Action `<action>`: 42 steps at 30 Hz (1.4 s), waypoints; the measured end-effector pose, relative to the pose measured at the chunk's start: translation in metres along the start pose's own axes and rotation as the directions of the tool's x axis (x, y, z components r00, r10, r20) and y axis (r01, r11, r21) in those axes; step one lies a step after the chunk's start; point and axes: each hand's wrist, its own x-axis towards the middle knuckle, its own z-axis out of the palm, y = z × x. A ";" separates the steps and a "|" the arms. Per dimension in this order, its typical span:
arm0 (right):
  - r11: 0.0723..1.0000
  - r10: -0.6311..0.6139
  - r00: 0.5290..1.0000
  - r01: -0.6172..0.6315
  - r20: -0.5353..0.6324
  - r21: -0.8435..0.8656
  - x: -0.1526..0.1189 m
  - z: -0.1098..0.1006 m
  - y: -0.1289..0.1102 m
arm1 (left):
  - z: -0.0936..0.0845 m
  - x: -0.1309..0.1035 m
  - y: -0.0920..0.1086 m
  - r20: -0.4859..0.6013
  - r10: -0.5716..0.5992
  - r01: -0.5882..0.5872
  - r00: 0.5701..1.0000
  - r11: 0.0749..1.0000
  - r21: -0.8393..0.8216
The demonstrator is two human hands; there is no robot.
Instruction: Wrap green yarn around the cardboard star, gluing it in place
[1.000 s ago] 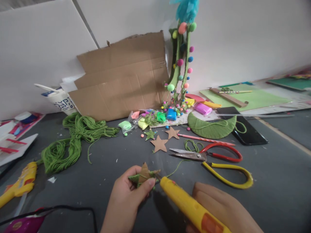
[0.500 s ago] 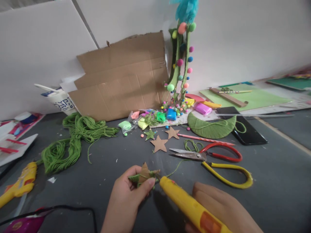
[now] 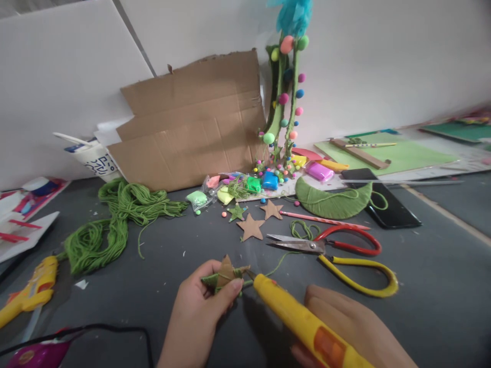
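Note:
Between the thumb and fingers of my left hand (image 3: 205,304) is a cardboard star (image 3: 226,272) partly wrapped in green yarn. My right hand (image 3: 345,319) grips a yellow glue gun (image 3: 291,312), whose dark nozzle is close to the tip of the star's right arm. From the star a strand of green yarn (image 3: 276,265) runs up and right toward the scissors (image 3: 310,246). Two bare cardboard stars (image 3: 251,228) and a small green star (image 3: 237,211) lie beyond my hands.
A green yarn bundle (image 3: 115,220) and a second glue gun (image 3: 36,286) are at the left, with a black cable (image 3: 115,327) nearer. Behind stand cardboard (image 3: 192,122) and a pompom-covered structure (image 3: 293,97). A green crescent (image 3: 333,201) and phone (image 3: 395,207) lie right.
The glue gun has shifted slightly right, its nozzle a little off from the star's tip. My left hand and the star have moved slightly left.

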 end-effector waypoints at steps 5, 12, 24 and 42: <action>0.998 -0.029 0.999 0.030 0.021 -0.054 -0.001 -0.001 0.002 | -0.001 0.000 0.000 -0.010 0.003 -0.003 1.000 1.000 -0.005; 0.995 -0.046 0.996 0.052 0.073 -0.084 -0.005 -0.001 0.004 | 0.000 0.001 -0.002 -0.018 0.006 -0.007 1.000 0.999 -0.031; 0.994 0.069 0.996 -0.062 0.065 -0.094 -0.007 0.001 0.011 | 0.003 -0.002 0.007 -0.017 -0.022 0.020 1.000 0.994 -0.106; 0.978 -0.147 0.889 0.066 0.434 0.196 0.000 0.007 -0.006 | -0.003 0.000 0.014 0.029 -0.082 0.086 0.996 0.905 -0.416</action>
